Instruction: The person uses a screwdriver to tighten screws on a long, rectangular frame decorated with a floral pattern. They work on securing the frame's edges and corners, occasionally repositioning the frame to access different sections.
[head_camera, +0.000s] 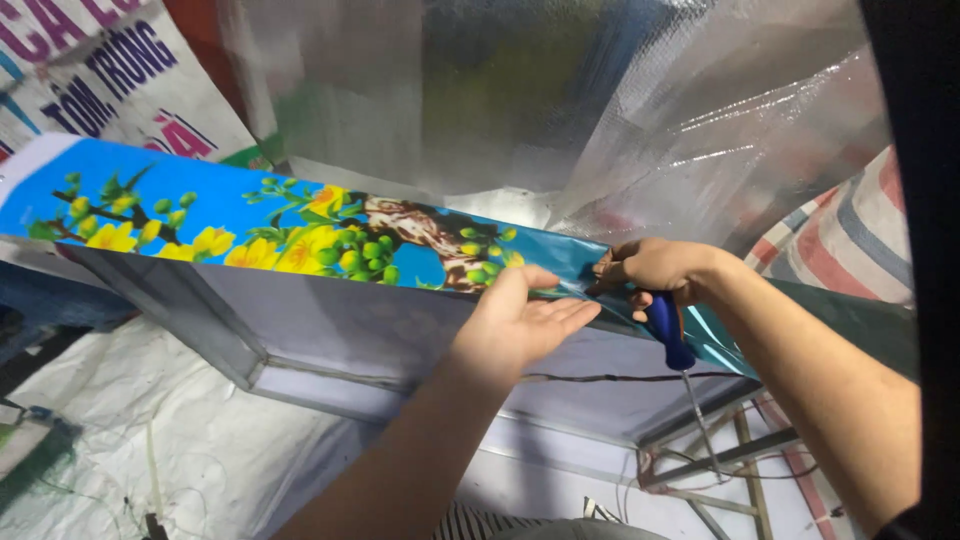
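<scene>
A long blue printed sheet (200, 215) with yellow blossoms and green buds lies stretched over the top edge of a grey metal frame (330, 330). My left hand (525, 320) is flat, palm up, fingers together, pressing under the sheet's folded edge near the middle. Just to its right, my right hand (655, 270) pinches the sheet's edge and also grips a tool with a blue handle (668, 330), whose thin metal shaft points down.
Clear plastic film (640, 110) hangs behind the frame. A printed banner (90, 80) is at the top left, a striped red, white and blue tarp (850, 235) at the right. White sheeting (150, 440) and thin wires cover the ground; metal bars (720, 455) lie lower right.
</scene>
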